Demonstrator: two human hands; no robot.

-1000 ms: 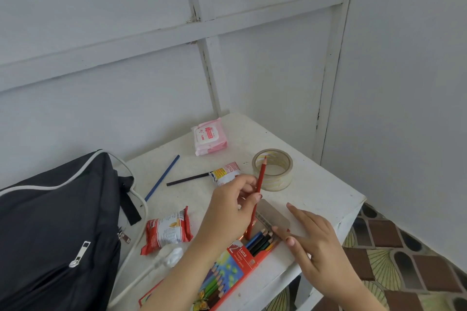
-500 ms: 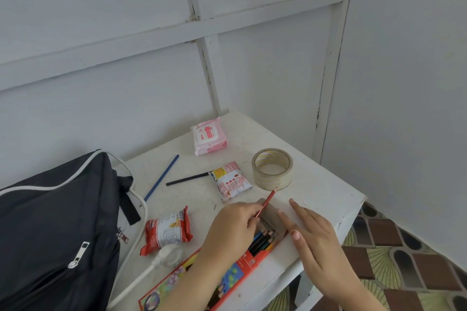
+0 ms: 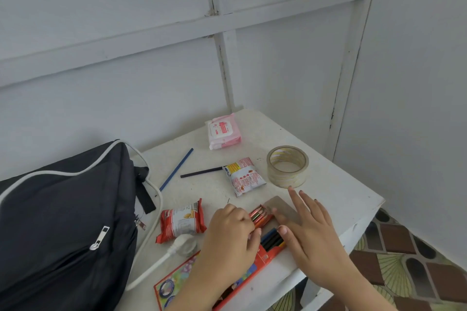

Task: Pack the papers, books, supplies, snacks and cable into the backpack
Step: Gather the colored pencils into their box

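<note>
An open box of coloured pencils [image 3: 177,283] lies at the table's front edge, its brown flap [image 3: 280,206] folded back. My left hand [image 3: 232,232] curls its fingers over the box mouth and pinches the end of a red pencil [image 3: 260,213] that lies almost fully inside. My right hand [image 3: 308,232] lies flat beside the box with straight fingers, touching the flap. The black backpack [image 3: 63,222] sits at the left. A white cable with plug [image 3: 182,247] runs along it. A red snack packet [image 3: 182,219] and a white snack packet [image 3: 243,175] lie on the table.
A roll of clear tape [image 3: 288,166] stands at the right, a pink tissue pack [image 3: 223,131] at the back. A loose blue pencil [image 3: 177,169] and a black pencil [image 3: 201,173] lie mid-table. The white table [image 3: 341,192] ends close on the right, by the wall.
My left hand brought the red pencil down from upright and slid it into the box. My right hand stayed by the flap.
</note>
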